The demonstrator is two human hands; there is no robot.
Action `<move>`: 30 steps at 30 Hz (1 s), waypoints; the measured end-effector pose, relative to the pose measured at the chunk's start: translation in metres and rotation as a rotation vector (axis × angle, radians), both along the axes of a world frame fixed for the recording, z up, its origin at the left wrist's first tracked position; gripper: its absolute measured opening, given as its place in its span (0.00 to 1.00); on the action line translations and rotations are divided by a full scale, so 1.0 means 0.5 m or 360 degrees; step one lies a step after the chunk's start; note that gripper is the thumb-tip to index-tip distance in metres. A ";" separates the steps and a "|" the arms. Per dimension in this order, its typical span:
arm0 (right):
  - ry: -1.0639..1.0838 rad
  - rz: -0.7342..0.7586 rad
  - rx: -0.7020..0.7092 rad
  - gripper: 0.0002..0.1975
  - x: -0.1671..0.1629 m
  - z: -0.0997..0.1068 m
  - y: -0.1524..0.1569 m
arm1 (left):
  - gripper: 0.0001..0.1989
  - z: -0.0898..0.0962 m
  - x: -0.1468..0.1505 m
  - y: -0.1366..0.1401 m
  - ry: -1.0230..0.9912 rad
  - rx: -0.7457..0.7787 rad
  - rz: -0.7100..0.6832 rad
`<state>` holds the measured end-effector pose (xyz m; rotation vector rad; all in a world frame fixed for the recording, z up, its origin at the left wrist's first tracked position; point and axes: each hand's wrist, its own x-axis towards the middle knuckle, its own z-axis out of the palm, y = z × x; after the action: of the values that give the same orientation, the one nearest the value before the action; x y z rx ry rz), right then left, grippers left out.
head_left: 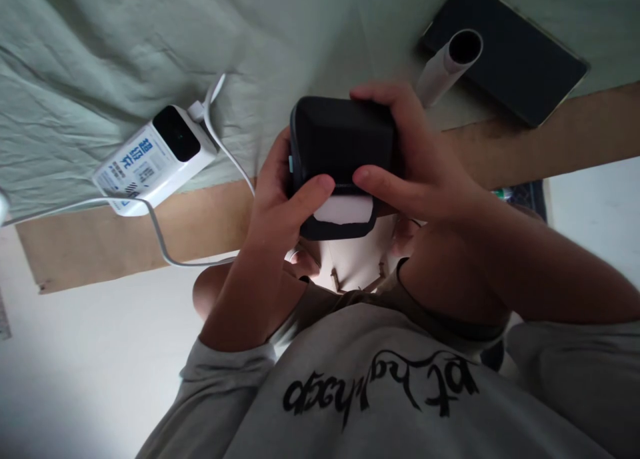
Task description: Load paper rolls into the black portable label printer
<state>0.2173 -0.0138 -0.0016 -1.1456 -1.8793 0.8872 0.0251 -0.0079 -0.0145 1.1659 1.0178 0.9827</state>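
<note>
A small black box-like case with rounded corners is held between my two hands, above the near edge of the cloth-covered surface. A black loop juts from its near side, with a pale patch showing inside it. A small light-blue tab sticks out on the left. My left hand grips the left side, thumb on the near edge. On the right side, my right hand wraps round the case, its thumb along the near edge and a finger over the far corner. The case's underside is hidden.
A white power bank with a black display lies at left, a grey-white cable looping from it. At right, a pale hollow tube stands near a dark phone-like slab. Green cloth covers the surface; its bare wooden edge faces me.
</note>
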 end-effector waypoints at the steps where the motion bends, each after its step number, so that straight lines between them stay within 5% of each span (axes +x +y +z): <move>1: -0.0005 -0.0007 -0.0010 0.27 0.000 0.000 0.000 | 0.25 0.003 0.001 -0.001 -0.0036 -0.0024 0.0007; 8: -0.0090 -0.0057 0.0173 0.29 0.001 -0.020 0.011 | 0.16 0.021 0.007 -0.010 -0.0185 -0.0198 0.0061; 17: -0.0041 -0.0036 0.0115 0.29 0.000 -0.015 0.006 | 0.09 0.014 0.021 0.007 -0.0672 -0.0154 0.0051; 30: 0.0085 0.0194 0.0360 0.38 0.004 -0.023 0.009 | 0.09 0.015 0.010 0.010 -0.0507 -0.0058 0.0038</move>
<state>0.2193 -0.0091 -0.0130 -0.8709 -1.9652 0.7405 0.0302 -0.0030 -0.0068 0.9324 0.7923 1.1231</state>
